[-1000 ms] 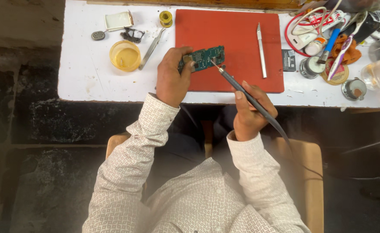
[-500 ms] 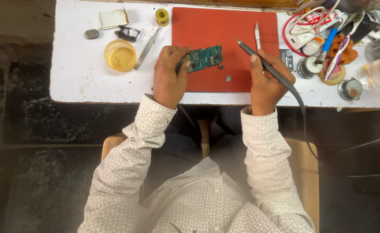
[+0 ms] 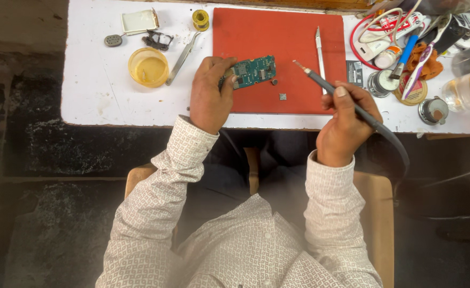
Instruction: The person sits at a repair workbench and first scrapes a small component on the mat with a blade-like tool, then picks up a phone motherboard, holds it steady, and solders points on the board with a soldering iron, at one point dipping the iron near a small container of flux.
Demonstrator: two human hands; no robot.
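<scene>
My left hand (image 3: 211, 95) grips the left end of a small green circuit board (image 3: 253, 70) and holds it flat on a red mat (image 3: 277, 37). My right hand (image 3: 341, 120) holds a grey soldering iron (image 3: 331, 90) like a pen. Its tip points up and left, lifted to the right of the board and apart from it. Two tiny metal parts (image 3: 282, 96) lie loose on the mat just below and beside the board. The iron's dark cable (image 3: 395, 144) trails off the table edge to the right.
On the white table (image 3: 101, 90) sit a yellow dish (image 3: 148, 66), tweezers (image 3: 181, 50), a solder spool (image 3: 200, 19) and a small white box (image 3: 140, 21). A craft knife (image 3: 320, 50) lies on the mat. Tins, wires and tools crowd the right end (image 3: 405, 48).
My right hand drew the soldering iron away from the board and moved it to the right. My left hand kept its hold on the board.
</scene>
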